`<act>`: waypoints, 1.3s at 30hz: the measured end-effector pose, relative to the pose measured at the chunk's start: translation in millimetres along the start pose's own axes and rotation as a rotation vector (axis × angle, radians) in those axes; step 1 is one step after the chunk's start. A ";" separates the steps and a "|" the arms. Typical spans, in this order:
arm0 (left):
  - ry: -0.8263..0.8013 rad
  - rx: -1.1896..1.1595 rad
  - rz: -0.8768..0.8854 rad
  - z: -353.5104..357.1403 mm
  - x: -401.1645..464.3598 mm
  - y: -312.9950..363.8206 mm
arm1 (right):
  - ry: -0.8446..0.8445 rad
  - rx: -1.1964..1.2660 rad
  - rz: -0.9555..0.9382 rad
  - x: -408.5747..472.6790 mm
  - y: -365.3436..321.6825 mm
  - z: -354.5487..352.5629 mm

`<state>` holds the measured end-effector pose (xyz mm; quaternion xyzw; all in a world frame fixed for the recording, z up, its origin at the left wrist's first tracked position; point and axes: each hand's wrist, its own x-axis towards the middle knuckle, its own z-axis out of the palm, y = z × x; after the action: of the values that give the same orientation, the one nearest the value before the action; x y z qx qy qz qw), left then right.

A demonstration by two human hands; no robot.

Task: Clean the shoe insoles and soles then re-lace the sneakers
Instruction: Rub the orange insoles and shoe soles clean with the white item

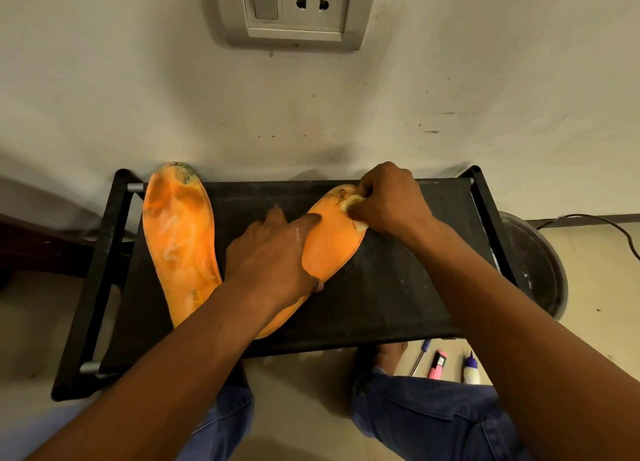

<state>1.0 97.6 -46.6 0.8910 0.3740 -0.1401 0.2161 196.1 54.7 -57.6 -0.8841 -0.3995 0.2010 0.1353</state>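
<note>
Head view: left hand (273, 252) flat on insole (332, 242); right hand (388, 200) fingers pinch sponge (353, 202) (toe end).

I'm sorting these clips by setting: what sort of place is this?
Probably a room in a home, with the person working at floor level: a low black rack serves as bench against a scuffed painted wall with a switch-and-socket plate, above a tiled floor.
</note>
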 end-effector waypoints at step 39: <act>0.020 0.095 0.012 -0.5 1.2 9.2 | 0.072 -0.079 -0.022 -44.9 12.0 1.7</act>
<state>8.5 92.8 -44.0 0.9037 0.3638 -0.1478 0.1706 176.2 13.0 -52.8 -0.8911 -0.4116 0.1516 0.1166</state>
